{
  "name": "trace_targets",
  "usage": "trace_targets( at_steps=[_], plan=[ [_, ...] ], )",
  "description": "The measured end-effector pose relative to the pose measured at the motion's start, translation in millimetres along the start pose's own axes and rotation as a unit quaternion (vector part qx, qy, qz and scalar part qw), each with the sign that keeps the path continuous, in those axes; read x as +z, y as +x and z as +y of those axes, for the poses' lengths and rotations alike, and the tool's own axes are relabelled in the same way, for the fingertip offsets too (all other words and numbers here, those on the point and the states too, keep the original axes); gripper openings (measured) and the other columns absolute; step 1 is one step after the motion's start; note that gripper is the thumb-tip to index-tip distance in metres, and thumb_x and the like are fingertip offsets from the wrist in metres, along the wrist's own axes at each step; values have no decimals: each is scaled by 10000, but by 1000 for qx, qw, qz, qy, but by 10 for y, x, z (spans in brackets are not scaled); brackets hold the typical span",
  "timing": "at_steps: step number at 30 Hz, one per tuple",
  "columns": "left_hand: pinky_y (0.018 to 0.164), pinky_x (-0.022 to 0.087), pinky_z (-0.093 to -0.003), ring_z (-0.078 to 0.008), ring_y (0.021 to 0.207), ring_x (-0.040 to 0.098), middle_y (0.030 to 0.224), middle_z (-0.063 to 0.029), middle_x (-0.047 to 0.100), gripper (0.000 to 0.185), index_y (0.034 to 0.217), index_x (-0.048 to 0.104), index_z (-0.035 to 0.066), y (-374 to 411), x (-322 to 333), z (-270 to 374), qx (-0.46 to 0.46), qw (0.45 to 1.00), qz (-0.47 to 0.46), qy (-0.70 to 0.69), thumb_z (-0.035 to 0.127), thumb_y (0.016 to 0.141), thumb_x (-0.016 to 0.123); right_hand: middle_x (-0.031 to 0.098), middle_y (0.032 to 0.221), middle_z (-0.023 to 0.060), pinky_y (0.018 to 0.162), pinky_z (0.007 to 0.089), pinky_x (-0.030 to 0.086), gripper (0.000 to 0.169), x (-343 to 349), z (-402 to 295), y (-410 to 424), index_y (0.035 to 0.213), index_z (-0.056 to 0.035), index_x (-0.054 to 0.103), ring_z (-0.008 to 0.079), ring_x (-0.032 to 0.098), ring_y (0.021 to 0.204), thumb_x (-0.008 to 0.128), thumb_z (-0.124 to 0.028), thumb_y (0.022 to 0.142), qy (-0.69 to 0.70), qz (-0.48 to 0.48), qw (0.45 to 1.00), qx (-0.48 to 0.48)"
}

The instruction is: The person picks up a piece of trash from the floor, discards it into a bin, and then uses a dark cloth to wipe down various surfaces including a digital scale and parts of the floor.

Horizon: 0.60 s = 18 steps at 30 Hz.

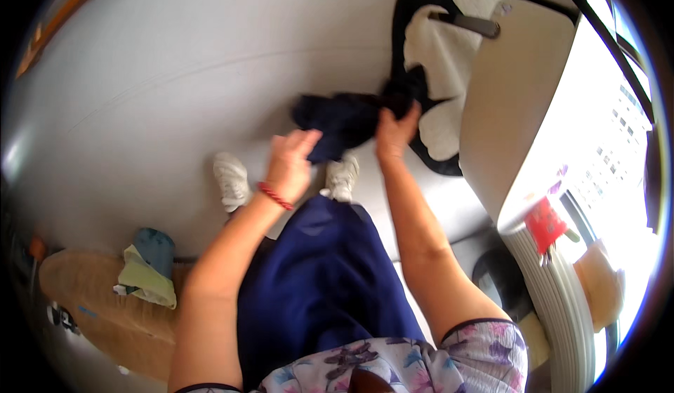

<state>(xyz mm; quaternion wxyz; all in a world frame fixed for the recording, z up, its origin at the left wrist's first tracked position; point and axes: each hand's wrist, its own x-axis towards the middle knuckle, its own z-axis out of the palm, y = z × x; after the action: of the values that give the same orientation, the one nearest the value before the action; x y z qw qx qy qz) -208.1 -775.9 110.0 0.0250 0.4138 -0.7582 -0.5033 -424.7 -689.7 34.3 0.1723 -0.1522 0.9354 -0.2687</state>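
Observation:
A dark, crumpled piece of cloth, blurred by motion, hangs in front of me above the floor and my right shoe. My right hand grips its right end, thumb and fingers around the dark fabric. My left hand, with a red braided bracelet on the wrist, is at the cloth's lower left edge, fingers spread and apart; whether they touch it is unclear. Dark blue fabric covers my lap and legs.
A white curved cabinet or machine stands at right, beside a cream and black mat. Behind left lies a brown cushioned seat with green and blue cloths. A red pouch hangs at right.

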Motion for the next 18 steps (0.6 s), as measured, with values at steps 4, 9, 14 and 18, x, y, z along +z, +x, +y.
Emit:
trace_targets(
  at_steps=[4, 9, 14, 18],
  plan=[
    [903, 414, -399, -331, 1036, 556, 1136, -162, 602, 530, 1208, 554, 35, 669, 661, 165, 8, 994, -52, -93, -66, 687, 543, 483, 1286, 258, 1029, 394, 357, 698, -26, 320, 918, 1355, 50, 359, 373, 468, 1202, 624, -94, 725, -82, 55, 995, 27],
    [825, 493, -391, -341, 882, 630, 994, -207, 652, 446, 1210, 569, 7, 1483, 419, -348, -2, 992, 67, -111, -20, 767, 529, 557, 1178, 216, 957, 482, 412, 519, 1130, -606, 1279, 1239, -47, 498, 413, 505, 1099, 553, -137, 731, -175, 29, 971, -158],
    [756, 502, -259, -130, 894, 598, 1097, -110, 620, 447, 1270, 525, -12, 991, -1055, -1164, -246, 925, 168, -237, -43, 826, 475, 559, 1078, 176, 840, 444, 495, 510, 2179, -2215, -117, 1147, -149, 587, 401, 552, 922, 579, 50, 678, 78, -305, 879, -358],
    [642, 446, -195, -58, 772, 537, 1115, -47, 610, 483, 1262, 556, 50, 251, -1776, -1187, -255, 892, 243, -284, -45, 806, 429, 499, 1083, 208, 854, 450, 462, 616, 1864, -2827, -879, 1241, -159, 518, 423, 512, 931, 513, 111, 687, 202, -324, 882, -276]
  ],
)
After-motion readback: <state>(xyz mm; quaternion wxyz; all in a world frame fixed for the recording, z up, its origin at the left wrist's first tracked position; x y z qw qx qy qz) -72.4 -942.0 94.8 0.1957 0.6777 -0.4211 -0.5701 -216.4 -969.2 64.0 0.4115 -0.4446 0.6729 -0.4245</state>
